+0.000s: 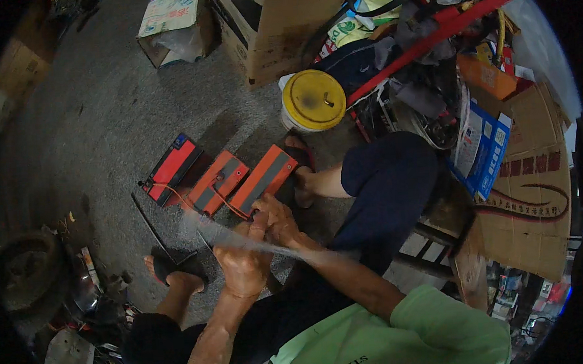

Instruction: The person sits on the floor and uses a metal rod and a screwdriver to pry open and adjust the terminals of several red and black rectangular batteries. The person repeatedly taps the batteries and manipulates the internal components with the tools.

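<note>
Three red-orange batteries with dark bands lie in a row on the floor: the left battery [175, 165], the middle battery [220, 181] and the right battery [265, 178]. Red wire [224, 200] runs between them. My right hand [279, 221] is closed at the near end of the right battery, fingers bent together. Just nearer to me, my left hand [246, 263] is curled closed against it. Whatever sits in the fingers of either hand is hidden. A thin metal rod [205, 240] shows beside my left hand; I cannot tell whether it is held.
A bent metal rod [150, 222] lies left of the batteries. Beyond them stands a white bucket with a yellow lid [313, 100]. Cardboard boxes [284, 34] are at the back, a tyre [29, 268] at left. Clutter and flattened cardboard [530, 215] fill the right. A pale translucent strip crosses my hands.
</note>
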Demonstrator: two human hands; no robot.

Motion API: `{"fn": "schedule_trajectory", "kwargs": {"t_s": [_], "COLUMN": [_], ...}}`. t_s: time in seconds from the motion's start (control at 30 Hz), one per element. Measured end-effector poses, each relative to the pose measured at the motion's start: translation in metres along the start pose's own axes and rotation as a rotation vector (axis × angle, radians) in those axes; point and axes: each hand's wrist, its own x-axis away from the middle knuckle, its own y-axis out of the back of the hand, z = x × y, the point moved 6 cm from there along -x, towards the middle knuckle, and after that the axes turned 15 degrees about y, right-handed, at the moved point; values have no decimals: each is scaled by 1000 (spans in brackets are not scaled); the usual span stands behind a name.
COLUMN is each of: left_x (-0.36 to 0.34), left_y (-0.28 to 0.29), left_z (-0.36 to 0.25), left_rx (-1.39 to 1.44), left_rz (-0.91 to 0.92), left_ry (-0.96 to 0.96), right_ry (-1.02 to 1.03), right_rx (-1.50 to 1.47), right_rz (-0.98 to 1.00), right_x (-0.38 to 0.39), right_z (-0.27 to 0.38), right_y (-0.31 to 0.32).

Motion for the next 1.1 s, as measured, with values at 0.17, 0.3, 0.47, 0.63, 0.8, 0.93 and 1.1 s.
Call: {"fn": "schedule_trajectory", "kwargs": {"t_s": [0.17,0.3,0.47,0.63,0.8,0.93,1.1], "left_x": [-5,-10,-5,2,3,-4,-5], "left_y": [3,5,-4,-3,7,13,22], "left_z": [15,15,12,17,6,0,15], "left_rx": [86,375,595,312,124,18,223], "left_rz": [49,69,287,257,91,72,61], "left_ry": [270,266,489,348,94,59,345], "right_ry": [-51,-143,-218,-173,-119,-21,-212], "right_rx": [113,124,74,42,32,48,58], "right_rz": [37,125,191,129,83,22,175], "right_x": [-8,-15,-15,-14,-23,-16,-18], "right_z": [4,9,6,6,24,23,9], "right_y": [1,1,2,3,17,19,7]}}
